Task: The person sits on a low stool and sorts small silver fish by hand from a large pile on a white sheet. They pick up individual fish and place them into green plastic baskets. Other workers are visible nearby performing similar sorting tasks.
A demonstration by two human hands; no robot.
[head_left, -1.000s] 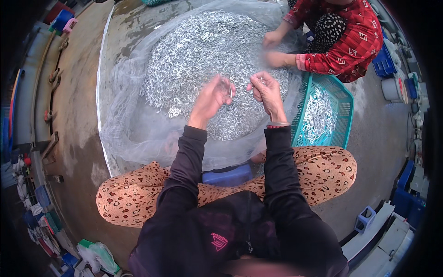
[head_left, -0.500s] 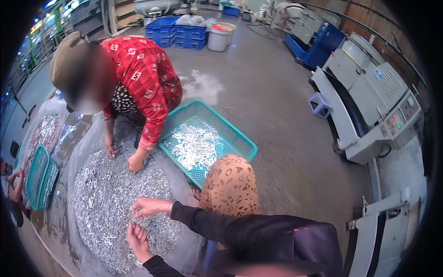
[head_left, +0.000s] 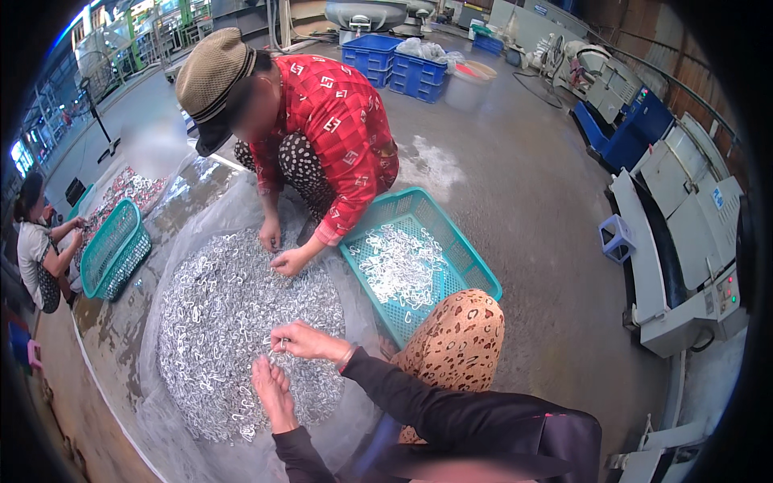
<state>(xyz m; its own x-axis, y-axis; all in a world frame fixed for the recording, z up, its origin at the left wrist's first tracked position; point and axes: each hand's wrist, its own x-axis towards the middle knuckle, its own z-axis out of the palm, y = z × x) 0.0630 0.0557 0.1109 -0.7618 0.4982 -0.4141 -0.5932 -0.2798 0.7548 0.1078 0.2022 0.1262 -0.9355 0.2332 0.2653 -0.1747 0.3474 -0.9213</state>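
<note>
My right hand [head_left: 307, 340] is closed in a pinch, with a small silvery S-shaped metal hook [head_left: 283, 344] at its fingertips. Just below it, my left hand [head_left: 274, 389] has its fingers curled together; whatever lies between them is too small to make out. Both hands hover over a wide heap of similar metal hooks [head_left: 209, 322] on a translucent plastic sheet [head_left: 157, 406]. Beyond the heap a co-worker in a red patterned shirt [head_left: 338, 121] crouches, both hands at the far edge of the pile. To the right, a teal plastic basket [head_left: 475, 266] contains many brighter hooks.
My knee in spotted cloth [head_left: 459, 330] stands close beside the teal basket. Another green basket [head_left: 121, 249] and a second person [head_left: 40, 249] are at far left. Grey machines [head_left: 684, 266] line the right side, near a small purple stool [head_left: 616, 239]. Blue crates [head_left: 419, 76] stand at the back.
The whole view has swung left, so the scene sits farther right. My hands remain close together over the heap. The co-worker's two hands are nearer each other.
</note>
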